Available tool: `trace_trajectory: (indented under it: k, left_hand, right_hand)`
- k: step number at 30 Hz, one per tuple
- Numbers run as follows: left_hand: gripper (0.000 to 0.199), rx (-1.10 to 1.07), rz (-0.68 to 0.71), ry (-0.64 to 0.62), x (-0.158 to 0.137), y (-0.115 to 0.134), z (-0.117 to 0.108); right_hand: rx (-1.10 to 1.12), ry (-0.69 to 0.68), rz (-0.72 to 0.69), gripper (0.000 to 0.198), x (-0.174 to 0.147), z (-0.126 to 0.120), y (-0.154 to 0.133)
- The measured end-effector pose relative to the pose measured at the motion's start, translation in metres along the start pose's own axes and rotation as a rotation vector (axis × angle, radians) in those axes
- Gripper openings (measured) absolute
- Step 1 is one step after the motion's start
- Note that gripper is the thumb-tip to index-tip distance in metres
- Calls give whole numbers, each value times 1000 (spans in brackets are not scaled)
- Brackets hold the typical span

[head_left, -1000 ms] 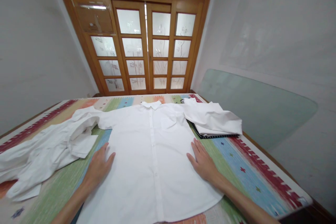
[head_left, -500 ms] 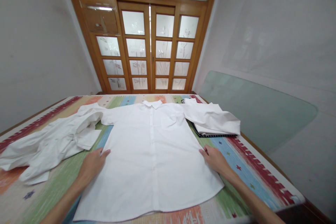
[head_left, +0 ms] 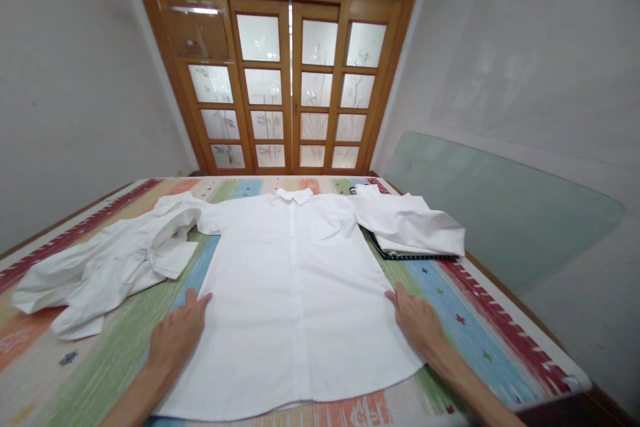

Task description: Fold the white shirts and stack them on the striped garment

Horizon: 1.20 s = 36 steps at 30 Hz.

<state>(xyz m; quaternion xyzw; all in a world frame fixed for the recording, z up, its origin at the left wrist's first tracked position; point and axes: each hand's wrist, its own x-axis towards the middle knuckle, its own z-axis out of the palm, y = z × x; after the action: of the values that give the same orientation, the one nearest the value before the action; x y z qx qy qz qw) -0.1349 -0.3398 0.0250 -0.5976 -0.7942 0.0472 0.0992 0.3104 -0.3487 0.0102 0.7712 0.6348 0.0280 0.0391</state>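
Note:
A white short-sleeved shirt (head_left: 260, 320) lies spread flat, front side up, its collar at the far end and a pocket on the right of its chest. My left hand (head_left: 177, 330) is at the shirt's left side edge, thumb on the cloth and the other fingers curled at the border, partly hidden. On the opposite side edge, my right hand (head_left: 417, 320) pinches the fabric between thumb and fingers. Left of the shirt lies a crumpled white garment (head_left: 120, 260). A folded white garment (head_left: 415, 223) rests at the right sleeve, over a dark, white-dotted cloth (head_left: 387, 252).
The shirt lies on a bed-like surface with a striped, multicoloured cover (head_left: 115, 340). Wooden doors with glass panes (head_left: 293, 93) stand beyond its far edge. A pale green panel (head_left: 500, 200) is along the right wall.
Both hands have slid slightly down the shirt's side edges, toward me. The left index finger and thumb now stand farther apart. The view has shifted a little; the garments lie as before.

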Motion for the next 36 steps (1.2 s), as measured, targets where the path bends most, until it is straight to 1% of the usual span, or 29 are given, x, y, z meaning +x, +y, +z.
trace_trajectory:
  k: [3,6,9,13,16,19,21,24,28,31,34,36]
  left_hand:
    - [53,-41,-31,-41,2,0,-8]
    - [58,-120,-30,-85,18,-2,-17]
    - [62,-220,-13,-111,50,-2,-20]
    - [58,-308,-15,-95,100,7,-18]
    - [57,-341,-61,-114,131,18,-17]
    - [58,-373,-109,-126,151,27,-19]
    - [55,-384,-128,-117,158,32,-20]
    - [49,-369,-120,-76,161,35,-17]
    - [45,-319,-70,-17,156,36,-10]
    - [44,-253,-25,29,154,37,-8]
    - [38,-196,37,134,155,44,-14]
    - [35,-187,127,204,157,56,-19]
  right_hand:
    - [1,26,8,35,3,-3,-1]
    - [-7,65,23,30,18,-13,-9]
    - [-16,128,-10,29,46,-25,-26]
    - [-29,215,-59,30,94,-39,-54]
    - [-37,216,-85,36,123,-46,-71]
    - [-38,221,-85,40,144,-48,-80]
    - [-37,216,-80,40,153,-48,-82]
    - [-36,188,-62,40,163,-44,-81]
    - [-47,147,-49,38,170,-40,-75]
    - [-54,126,-51,38,173,-41,-73]
    - [-41,169,-107,35,174,-45,-78]
    - [-36,227,-190,31,177,-47,-85]
